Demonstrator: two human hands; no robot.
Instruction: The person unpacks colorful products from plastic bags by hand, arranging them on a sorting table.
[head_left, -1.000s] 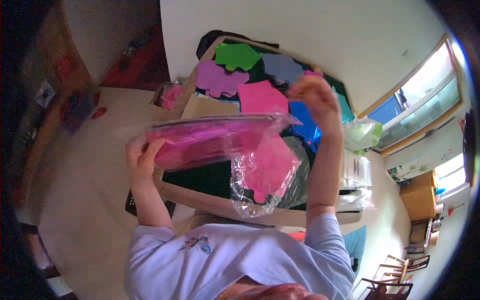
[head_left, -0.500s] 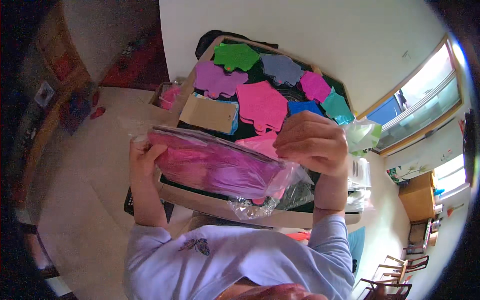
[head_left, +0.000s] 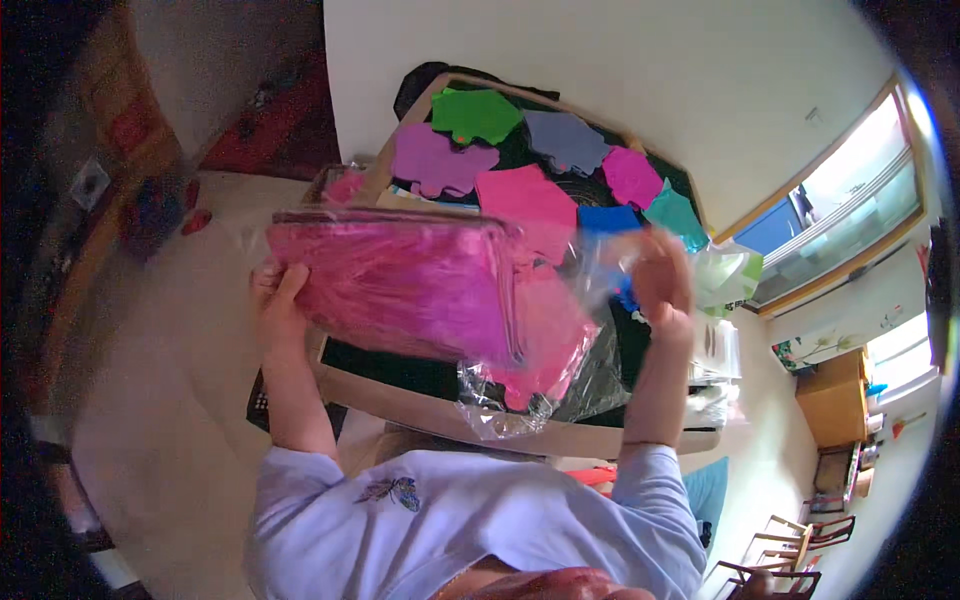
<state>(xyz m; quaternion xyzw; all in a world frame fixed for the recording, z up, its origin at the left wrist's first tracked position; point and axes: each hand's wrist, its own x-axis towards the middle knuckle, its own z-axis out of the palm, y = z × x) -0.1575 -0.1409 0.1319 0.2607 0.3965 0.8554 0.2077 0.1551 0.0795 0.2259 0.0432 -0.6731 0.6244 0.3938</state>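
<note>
Pink sheets held in clear plastic above a craft table.

I see, largest first, the dark-topped table (head_left: 400, 365) strewn with coloured cut-out shapes (head_left: 525, 195). Over its near edge hangs the stack of pink sheets (head_left: 395, 285), partly inside a clear plastic bag (head_left: 560, 370) that droops below it. My left hand (head_left: 275, 305) grips the stack's left end, fingers curled round it. My right hand (head_left: 660, 270) pinches the bag's upper right edge, blurred.
</note>
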